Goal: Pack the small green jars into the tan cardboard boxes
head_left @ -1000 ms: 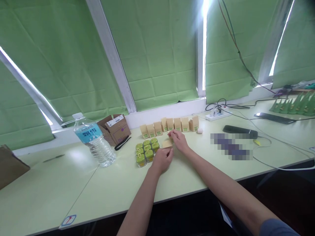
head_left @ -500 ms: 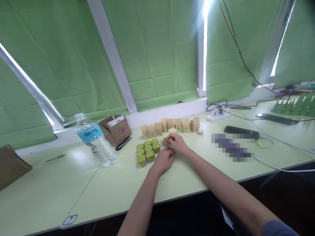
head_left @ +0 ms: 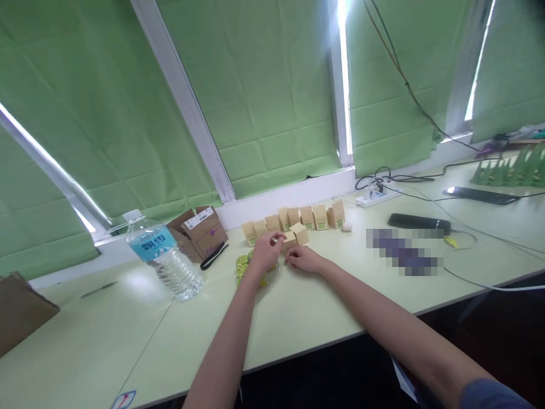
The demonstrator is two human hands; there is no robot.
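Observation:
My left hand (head_left: 267, 251) reaches over the small jars with green lids (head_left: 242, 260) and covers most of them. Its bent fingertips touch the upper left side of a small brown cardboard box (head_left: 290, 241). A second small box (head_left: 300, 233) stands right beside that one. Just in front of the two boxes, my right hand (head_left: 305, 259) rests low on the table with its fingers curled together. Whatever those fingers hold, if anything, is hidden. Behind both hands runs a row of small brown boxes (head_left: 307, 218) with green labels.
A large water bottle (head_left: 166, 255) and an opened carton (head_left: 204, 232) stand to the left, with a black strap (head_left: 214, 255) by the carton. On the right lie a black case (head_left: 419, 223), a phone (head_left: 481, 195), a power strip (head_left: 378, 196) and cables. A small pale object (head_left: 347, 226) sits near the row.
My left hand has moved up and left, from the table to the box and over the jars. My right hand has come down off the box, to the table in front of it.

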